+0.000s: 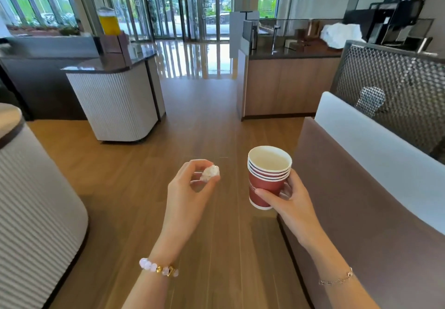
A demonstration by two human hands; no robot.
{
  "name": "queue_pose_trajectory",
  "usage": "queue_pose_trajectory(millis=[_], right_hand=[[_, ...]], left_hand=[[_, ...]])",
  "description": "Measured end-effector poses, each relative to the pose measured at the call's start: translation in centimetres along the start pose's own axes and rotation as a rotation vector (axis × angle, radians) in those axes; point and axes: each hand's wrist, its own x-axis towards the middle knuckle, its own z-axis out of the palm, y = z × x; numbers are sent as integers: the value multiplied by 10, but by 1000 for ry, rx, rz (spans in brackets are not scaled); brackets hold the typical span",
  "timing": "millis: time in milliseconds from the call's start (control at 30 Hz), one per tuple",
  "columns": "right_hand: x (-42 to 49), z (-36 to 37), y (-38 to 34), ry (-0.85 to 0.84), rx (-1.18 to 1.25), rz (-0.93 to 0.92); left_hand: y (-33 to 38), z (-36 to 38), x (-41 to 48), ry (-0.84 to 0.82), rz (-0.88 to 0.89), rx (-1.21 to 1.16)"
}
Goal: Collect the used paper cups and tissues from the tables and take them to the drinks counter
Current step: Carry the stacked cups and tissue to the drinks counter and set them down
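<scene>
My right hand (287,202) grips a stack of several nested red paper cups (266,176) with white rims, held upright above the wooden floor. To its left, my left hand (190,188) pinches a small crumpled white tissue ball (210,172) between thumb and fingertips. Both hands are held out in front of me at about the same height. A drinks counter (289,85) with a dark top, a tap and a black coffee machine (395,17) stands ahead on the right.
A ribbed white counter (115,101) with a yellow juice dispenser (108,21) stands ahead on the left. A brown bench back (361,200) and a metal mesh screen (395,87) run along the right. A ribbed rounded wall (31,207) lies at near left. Wooden floor leads to glass doors (183,5).
</scene>
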Motion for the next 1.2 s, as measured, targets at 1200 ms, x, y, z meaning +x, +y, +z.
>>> queue_pose_trajectory(millis=[1200], right_hand=[[626, -12, 146, 452, -91, 11]], left_hand=[[-215, 270, 636, -369, 140, -136]])
